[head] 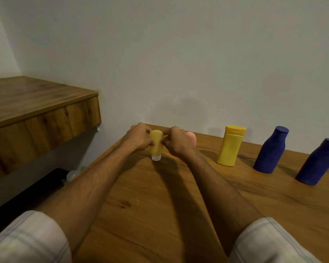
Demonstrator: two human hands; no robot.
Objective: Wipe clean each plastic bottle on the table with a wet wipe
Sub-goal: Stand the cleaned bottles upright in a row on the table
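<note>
yellow tube (155,147) stands cap-down on the table (160,196), held between both hands: left hand (140,137) fingers curled round its left side, right hand (177,144) pinching its right side; yellow bottle (230,147), left blue bottle (270,150) and right blue bottle (317,162) stand well to the right, no lettering readable on any.

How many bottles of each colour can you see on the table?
Yellow: 2, the yellow tube held by the left hand and right hand, and the yellow bottle.
Blue: 2, the farther blue bottle and the nearer blue bottle.
Pink: 1, the pink thing half hidden behind the right hand.
Total: 5
</note>
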